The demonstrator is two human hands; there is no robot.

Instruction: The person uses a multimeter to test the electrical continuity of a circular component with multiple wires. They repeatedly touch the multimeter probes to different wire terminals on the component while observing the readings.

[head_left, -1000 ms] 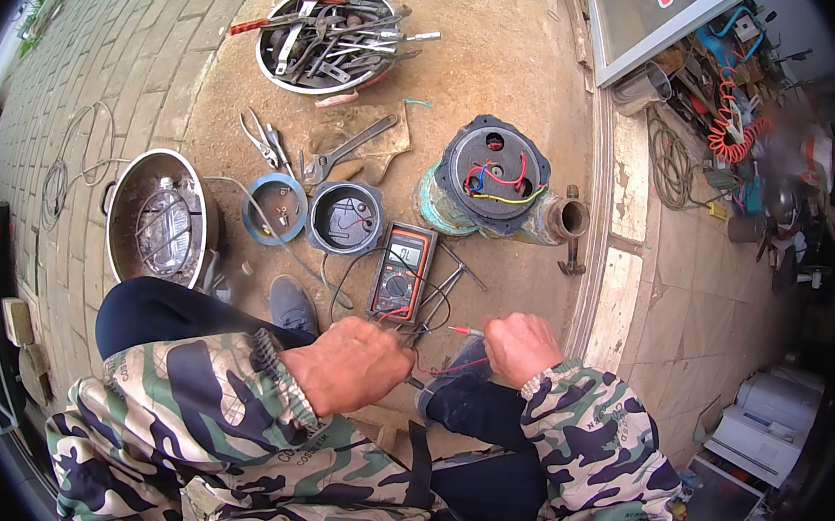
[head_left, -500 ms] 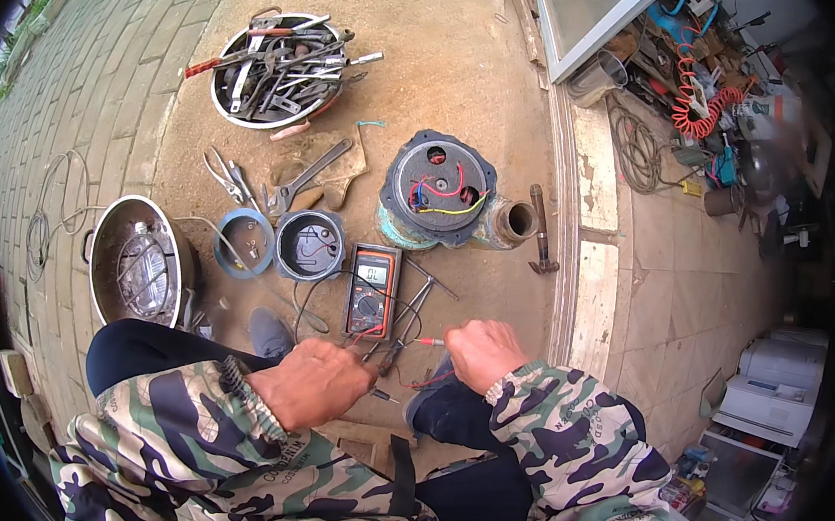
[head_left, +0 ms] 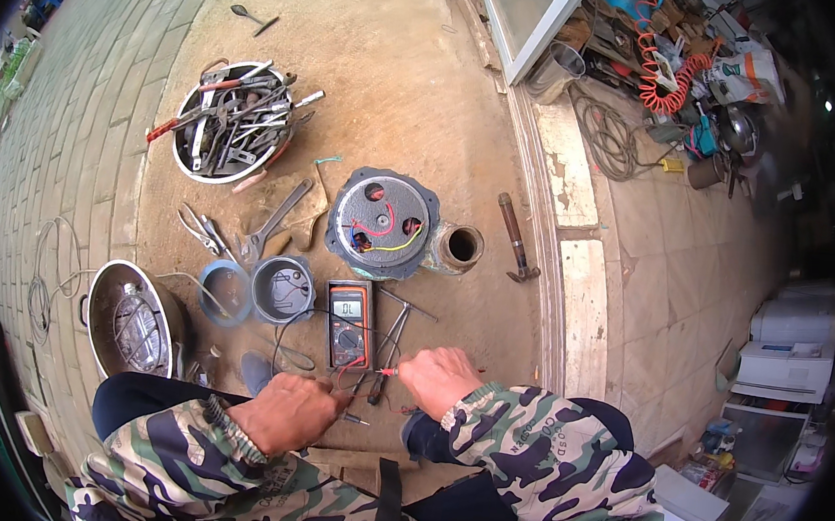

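Observation:
My left hand [head_left: 294,411] is closed, with a black test probe [head_left: 354,418] sticking out past its fingers. The red test probe [head_left: 388,371] juts leftward from my closed right hand [head_left: 436,378]. Just beyond both hands, a multimeter [head_left: 350,325] with a lit display lies in an open case; its leads trail toward my hands. A long-legged metal tool [head_left: 392,330] rests to its right. Farther away stands a pump motor housing [head_left: 382,219] with red, blue and yellow wires on top and a pipe opening [head_left: 461,248] at its side. My fingers hide most of both probes.
Left of the multimeter are a round grey housing [head_left: 283,289], a blue ring [head_left: 224,292] and a basin [head_left: 99,313] holding a plastic bottle. Pliers [head_left: 201,228], a wrench [head_left: 279,221] and a tool-filled bowl [head_left: 180,145] lie beyond. A hammer [head_left: 516,238] lies near the door sill [head_left: 588,317].
The whole view has shifted, so the ground items appear lower and farther left. My right hand has come a little closer to my left. Both hands remain closed.

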